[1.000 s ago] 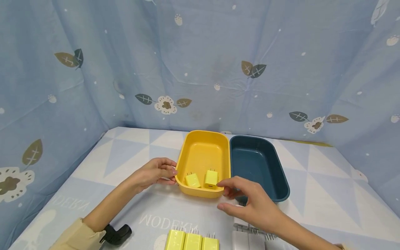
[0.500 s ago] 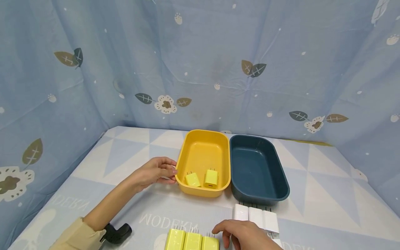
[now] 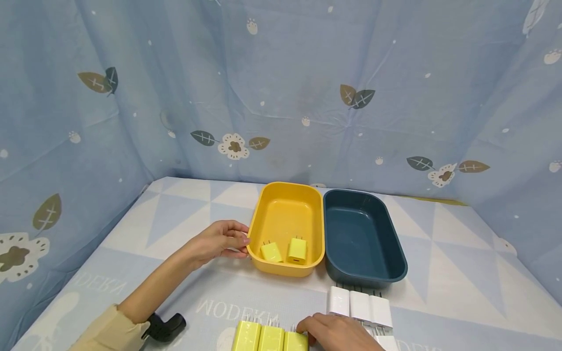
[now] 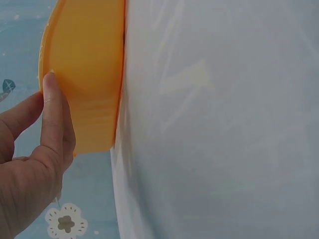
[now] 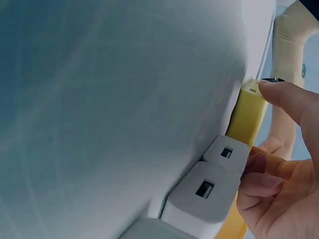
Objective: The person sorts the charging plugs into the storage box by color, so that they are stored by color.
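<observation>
My left hand (image 3: 221,240) holds the left rim of a yellow plastic bin (image 3: 287,219); in the left wrist view, its fingers pinch the bin's edge. Two yellow charger plugs (image 3: 297,250) lie in the bin near its front end. At the bottom of the head view, a row of yellow charger plugs (image 3: 270,337) stands with prongs pointing away. My right hand (image 3: 340,334) is at the rightmost one. In the right wrist view, my thumb presses the port end of this yellow charger plug (image 5: 246,114), and curled fingers lie at its far end.
A dark blue bin (image 3: 362,234) stands against the yellow bin's right side. White charger plugs (image 3: 360,306) sit in rows in front of it, close beside my right hand. A black strap mount (image 3: 164,327) is at my left forearm. A patterned curtain (image 3: 281,97) rises behind the table.
My right hand has left the yellow bin's front edge and come down toward me to the rightmost yellow charger plug in the row. My left hand stays on the bin.
</observation>
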Demonstrator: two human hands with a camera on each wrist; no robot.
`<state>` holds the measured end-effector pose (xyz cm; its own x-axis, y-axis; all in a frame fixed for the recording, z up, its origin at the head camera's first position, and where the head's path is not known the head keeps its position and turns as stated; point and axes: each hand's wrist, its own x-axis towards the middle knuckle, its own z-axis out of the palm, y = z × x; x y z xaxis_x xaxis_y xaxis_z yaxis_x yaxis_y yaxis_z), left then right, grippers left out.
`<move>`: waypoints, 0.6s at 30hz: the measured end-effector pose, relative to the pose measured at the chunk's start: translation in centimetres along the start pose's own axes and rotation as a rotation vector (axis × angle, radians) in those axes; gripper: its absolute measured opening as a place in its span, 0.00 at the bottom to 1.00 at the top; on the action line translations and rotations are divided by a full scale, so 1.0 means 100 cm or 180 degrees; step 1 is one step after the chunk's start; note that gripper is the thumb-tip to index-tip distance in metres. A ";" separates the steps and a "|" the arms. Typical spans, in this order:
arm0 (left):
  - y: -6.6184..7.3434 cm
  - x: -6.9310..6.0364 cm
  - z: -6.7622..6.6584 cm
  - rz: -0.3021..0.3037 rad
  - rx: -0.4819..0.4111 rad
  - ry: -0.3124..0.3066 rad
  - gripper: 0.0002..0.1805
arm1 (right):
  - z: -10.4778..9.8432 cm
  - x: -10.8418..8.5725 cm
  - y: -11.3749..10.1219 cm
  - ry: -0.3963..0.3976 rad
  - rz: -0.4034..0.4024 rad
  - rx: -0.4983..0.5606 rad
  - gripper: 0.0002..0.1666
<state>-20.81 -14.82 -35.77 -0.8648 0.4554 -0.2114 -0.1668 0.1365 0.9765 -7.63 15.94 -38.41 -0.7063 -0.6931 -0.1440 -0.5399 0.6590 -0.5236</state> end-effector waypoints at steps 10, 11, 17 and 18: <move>0.000 0.000 0.000 -0.0027 -0.0007 0.0018 0.24 | -0.002 0.000 0.000 -0.0009 -0.0057 -0.0136 0.25; 0.000 0.000 0.000 -0.0030 -0.0009 0.0019 0.24 | -0.002 0.000 0.000 -0.0009 -0.0058 -0.0129 0.25; 0.001 0.000 0.001 -0.0046 -0.0015 0.0027 0.24 | -0.005 -0.001 0.005 0.0038 -0.0138 0.0121 0.25; 0.001 0.000 0.001 -0.0049 -0.0016 0.0028 0.24 | -0.005 -0.002 0.007 0.0083 -0.0187 0.0187 0.24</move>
<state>-20.79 -14.75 -35.64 -0.8663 0.4456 -0.2259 -0.1824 0.1389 0.9734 -8.10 16.61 -38.33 -0.6864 -0.7217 -0.0900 -0.5535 0.5986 -0.5790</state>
